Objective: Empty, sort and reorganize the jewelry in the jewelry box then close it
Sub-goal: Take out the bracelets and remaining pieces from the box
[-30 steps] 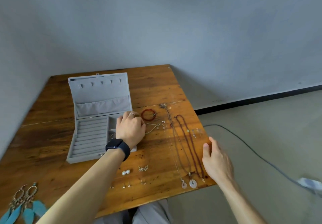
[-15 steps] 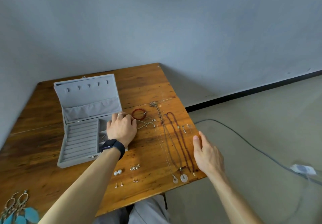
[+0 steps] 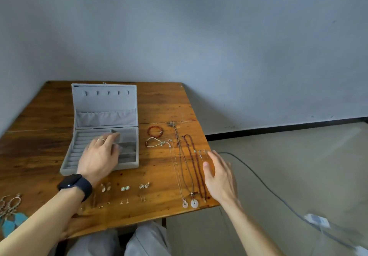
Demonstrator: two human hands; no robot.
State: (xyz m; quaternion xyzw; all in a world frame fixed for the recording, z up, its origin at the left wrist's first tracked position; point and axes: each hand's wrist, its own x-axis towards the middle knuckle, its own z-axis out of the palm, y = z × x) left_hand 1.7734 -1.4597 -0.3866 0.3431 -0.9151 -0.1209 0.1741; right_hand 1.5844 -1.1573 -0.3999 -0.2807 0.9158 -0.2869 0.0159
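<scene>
Since the jewelry box [image 3: 105, 102] stands open at the back left of the surface [image 3: 163, 104] and its visible compartments look bare, I judge emptying and sorting done and refilling about to start.

Head view: the left hand [image 3: 99, 156] lies over the box's lower tray, its grip spread and holding nothing; blur hides whether it touches the lining. The right hand [image 3: 220, 176] is at the surface's right edge, just beside the necklaces [image 3: 194, 203], its grip flat and empty. A red bead bracelet [image 3: 155, 131] and a cord bracelet [image 3: 156, 143] lie right of the box, and paired earrings [image 3: 125, 188] sit in a row near the front edge.

Next would likely be a fine pinch on one piece, lifted without tangling its neighbours and laid in a fitting compartment.
</scene>
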